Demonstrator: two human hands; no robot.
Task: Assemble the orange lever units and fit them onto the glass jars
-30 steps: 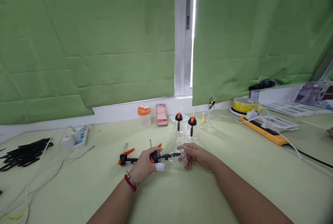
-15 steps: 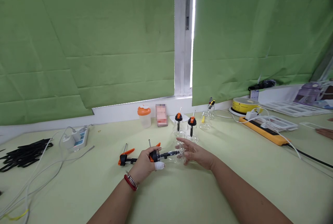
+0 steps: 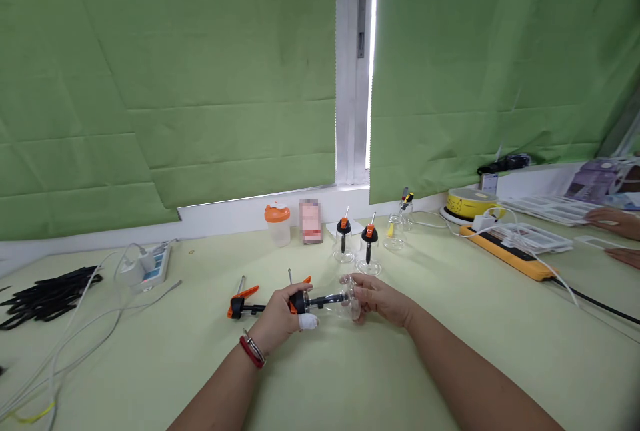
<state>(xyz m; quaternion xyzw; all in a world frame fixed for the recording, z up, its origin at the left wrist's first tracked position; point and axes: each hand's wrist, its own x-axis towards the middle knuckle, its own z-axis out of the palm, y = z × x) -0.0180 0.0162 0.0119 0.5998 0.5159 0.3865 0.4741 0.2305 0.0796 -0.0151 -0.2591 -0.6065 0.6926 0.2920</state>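
Between my hands, a clear glass bottle [image 3: 338, 311] lies sideways, its mouth facing left and its wide base facing right. My left hand [image 3: 277, 314], with a white wrap on the thumb, is closed around the black and orange dispenser top [image 3: 299, 302] at the bottle's mouth. A dark tube from that top runs inside the glass. My right hand [image 3: 377, 299] grips the bottle's base with fingers and thumb. Left of my left hand, another black and orange dispenser top [image 3: 237, 307] lies on the table, partly hidden by the hand.
Two upright glass bottles with similar tops [image 3: 343, 244] stand behind my right hand. An orange-lidded cup [image 3: 278, 225] is further back. An orange power strip [image 3: 510, 254] lies to the right, black straps [image 3: 47, 294] to the left. Another person's hands [image 3: 617, 223] show at the right edge.
My right hand has closed onto the bottle's base, its fingers coming lower and nearer the glass. My left hand has barely moved. Another person's second hand has come into view at right.
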